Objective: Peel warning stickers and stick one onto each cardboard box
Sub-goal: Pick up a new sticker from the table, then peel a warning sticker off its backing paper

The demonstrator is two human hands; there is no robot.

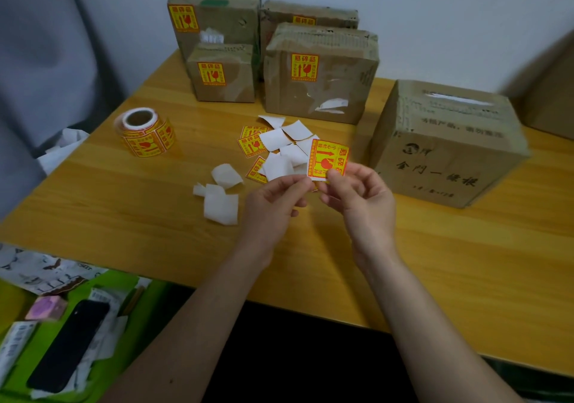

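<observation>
Currently on the peel step: both hands hold one warning sticker (327,159) above the tabletop (124,204), the left hand (273,204) pinching its lower-left edge, probably the backing, and the right hand (362,196) pinching the lower-right corner. Can't tell if the backing has started to separate. Four cardboard boxes at the back already carry stickers: tall left box (223,14), small front box (230,73), rear box (310,14), middle box (329,73). The big box (447,145) at right shows no sticker on its visible faces, so likely the target. Next move calls for splitting sticker from backing, dropping the backing, then pressing the sticker flat on that box's front or top. Room: the box sits just right of the hands, short clear path. Loose backings (220,197) and spare stickers (251,143) litter the centre; the sticker roll (144,132) sits well left. Near tabletop edge is below the wrists, so keep scraps off it.
</observation>
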